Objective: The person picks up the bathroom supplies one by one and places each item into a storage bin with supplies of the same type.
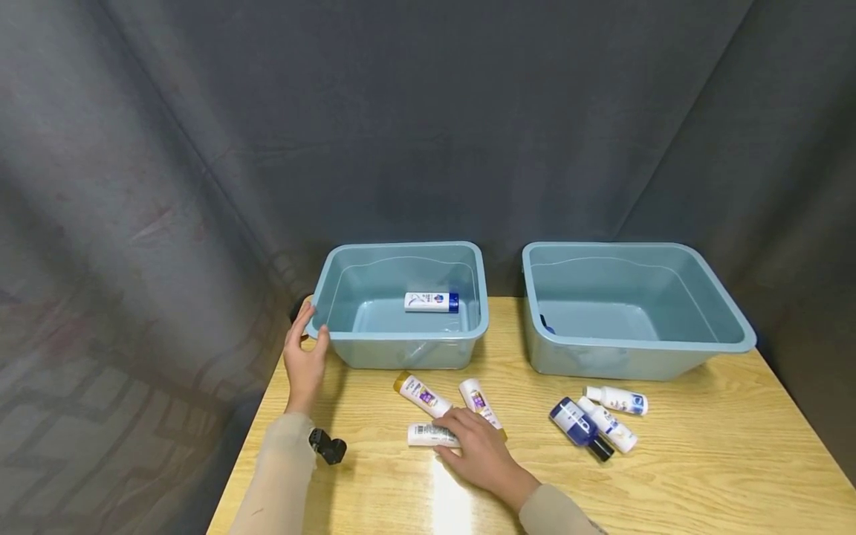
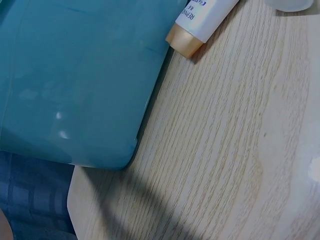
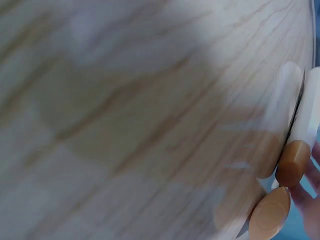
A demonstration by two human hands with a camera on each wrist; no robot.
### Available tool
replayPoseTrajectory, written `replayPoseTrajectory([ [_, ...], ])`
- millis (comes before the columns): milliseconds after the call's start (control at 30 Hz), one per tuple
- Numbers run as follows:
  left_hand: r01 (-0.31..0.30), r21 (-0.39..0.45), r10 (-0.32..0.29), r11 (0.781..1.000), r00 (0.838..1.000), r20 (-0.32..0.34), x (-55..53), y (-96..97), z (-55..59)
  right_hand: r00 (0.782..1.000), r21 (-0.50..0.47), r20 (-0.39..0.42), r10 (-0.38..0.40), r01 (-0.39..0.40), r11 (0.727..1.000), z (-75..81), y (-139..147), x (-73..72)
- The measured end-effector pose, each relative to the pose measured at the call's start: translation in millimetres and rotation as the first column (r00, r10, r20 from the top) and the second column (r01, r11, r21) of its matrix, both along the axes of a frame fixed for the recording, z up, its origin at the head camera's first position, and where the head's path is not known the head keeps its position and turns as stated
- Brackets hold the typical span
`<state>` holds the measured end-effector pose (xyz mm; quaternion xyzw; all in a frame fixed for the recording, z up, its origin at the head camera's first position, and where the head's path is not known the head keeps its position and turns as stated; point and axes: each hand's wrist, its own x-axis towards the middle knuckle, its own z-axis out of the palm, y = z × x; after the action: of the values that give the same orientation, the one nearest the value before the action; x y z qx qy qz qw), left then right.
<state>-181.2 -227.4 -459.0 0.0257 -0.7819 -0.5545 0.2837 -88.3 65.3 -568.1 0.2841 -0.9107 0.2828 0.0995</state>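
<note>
My right hand [image 1: 483,455] grips a white bottle [image 1: 428,435] lying on its side, the thumb on the near side and the fingers over its far side. Beside it lie two white-and-purple bottles with gold caps, one at the upper left [image 1: 425,395] and one [image 1: 478,401] behind the hand. My left hand [image 1: 306,368] touches the front left corner of the left blue basin [image 1: 397,336], thumb and fingers spread apart at the rim. Inside that basin lies a white bottle with a blue cap [image 1: 431,302]. In the right wrist view, a gold cap [image 3: 292,162] shows close to my fingertips [image 3: 311,175].
A second blue basin [image 1: 642,344] stands to the right, with a small dark item partly hidden by its wall. In front of it lie a dark blue bottle with a black cap [image 1: 574,420] and two white bottles. A black device [image 1: 328,446] sits at my left wrist. A dark curtain [image 1: 428,126] hangs behind.
</note>
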Motion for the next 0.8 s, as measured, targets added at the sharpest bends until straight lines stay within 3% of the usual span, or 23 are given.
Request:
replayPoseTrajectory([
  [133,-0.006,0.013,0.006,1.0,1.0,-0.006,-2.1,-0.2,-2.5,0.999,0.018,0.046,-0.01,0.009,1.0,-1.3,-1.8,0.9],
  [433,-0.027,0.015,0.027,1.0,1.0,0.007,-19.9,-13.9,-33.4,0.994,0.039,0.11,-0.03,0.026,0.999,-0.2,-4.0,4.6],
  [800,-0.039,0.021,0.039,0.999,0.999,0.018,-18.1,-13.9,-32.6,0.991,0.013,0.13,-0.037,0.035,0.999,0.2,-4.4,6.6],
])
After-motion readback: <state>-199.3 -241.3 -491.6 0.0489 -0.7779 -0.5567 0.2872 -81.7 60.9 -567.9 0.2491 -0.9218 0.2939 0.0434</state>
